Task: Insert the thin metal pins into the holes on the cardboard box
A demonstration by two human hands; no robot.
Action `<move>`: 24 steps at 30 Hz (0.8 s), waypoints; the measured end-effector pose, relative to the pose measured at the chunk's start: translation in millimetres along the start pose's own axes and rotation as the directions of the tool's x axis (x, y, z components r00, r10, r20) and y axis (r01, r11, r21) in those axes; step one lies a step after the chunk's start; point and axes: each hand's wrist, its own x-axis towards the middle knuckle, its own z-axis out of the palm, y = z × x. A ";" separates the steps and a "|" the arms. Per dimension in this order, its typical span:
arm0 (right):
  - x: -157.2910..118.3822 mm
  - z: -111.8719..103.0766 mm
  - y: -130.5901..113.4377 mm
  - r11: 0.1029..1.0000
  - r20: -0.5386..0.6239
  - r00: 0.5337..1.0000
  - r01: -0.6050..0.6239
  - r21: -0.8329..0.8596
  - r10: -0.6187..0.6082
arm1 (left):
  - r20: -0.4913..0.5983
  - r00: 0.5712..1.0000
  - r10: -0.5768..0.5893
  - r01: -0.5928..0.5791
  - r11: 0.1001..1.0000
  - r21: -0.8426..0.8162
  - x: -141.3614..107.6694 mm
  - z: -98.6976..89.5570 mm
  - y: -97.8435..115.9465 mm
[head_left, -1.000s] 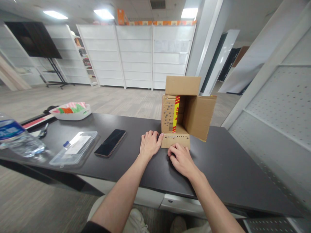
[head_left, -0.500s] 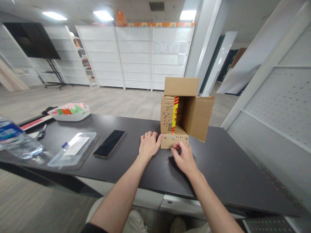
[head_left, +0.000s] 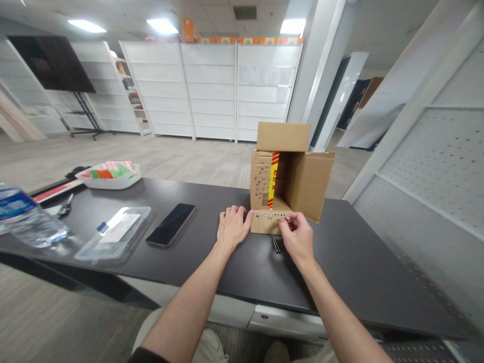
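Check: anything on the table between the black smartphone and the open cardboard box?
Head view: only the left hand, flat on the black table, between black smartphone and open cardboard box.

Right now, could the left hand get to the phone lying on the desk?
Probably yes. The left hand rests flat on the desk beside the cardboard box, holding nothing, and only bare dark desktop lies between it and the phone.

One box (head_left: 289,179) at the fingertips, one phone (head_left: 171,224) left of the left hand (head_left: 231,227), one lidded case (head_left: 115,232) further left, one bottle (head_left: 28,219) far left, one tray (head_left: 109,176) beyond, two hands, right hand (head_left: 298,237)
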 end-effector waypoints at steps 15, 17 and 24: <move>22.1 -10.1 21.8 0.987 0.012 0.990 0.142 -0.077 -0.142 | 0.004 1.000 -0.007 0.007 1.000 0.002 -0.4 -1.9 0.6; 18.4 -9.2 23.4 0.988 -0.004 0.990 0.143 -0.058 -0.143 | -0.001 1.000 0.000 0.000 1.000 0.003 -0.4 -1.5 0.0; 12.7 -5.3 18.1 0.984 0.015 0.985 0.175 -0.038 -0.175 | -0.002 1.000 0.014 -0.014 1.000 0.011 0.0 -2.2 -0.9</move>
